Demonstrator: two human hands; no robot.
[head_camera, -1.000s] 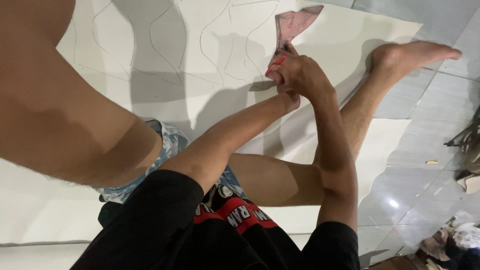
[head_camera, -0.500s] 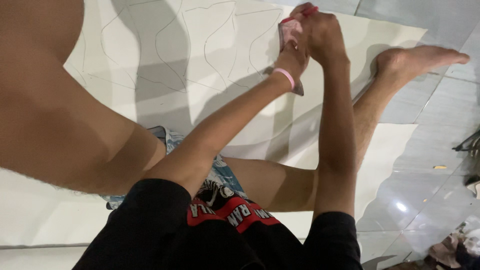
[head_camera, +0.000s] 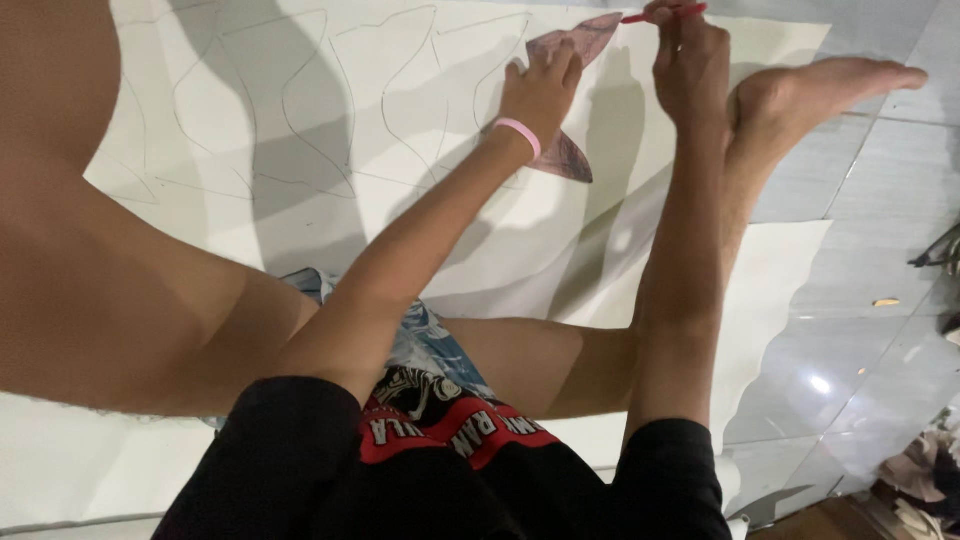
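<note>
A large white sheet (head_camera: 300, 120) marked with curving pencil outlines is lying across a glossy pale tiled floor (head_camera: 860, 330), where the person is sitting with bare legs stretched out. A pinkish-grey template (head_camera: 575, 60) is resting on the sheet's far part, partly under the left hand (head_camera: 540, 85), which is pressing it flat with fingers spread. Just to the right, the right hand (head_camera: 690, 60) is pinching a red pencil (head_camera: 660, 14) at the template's tip.
</note>
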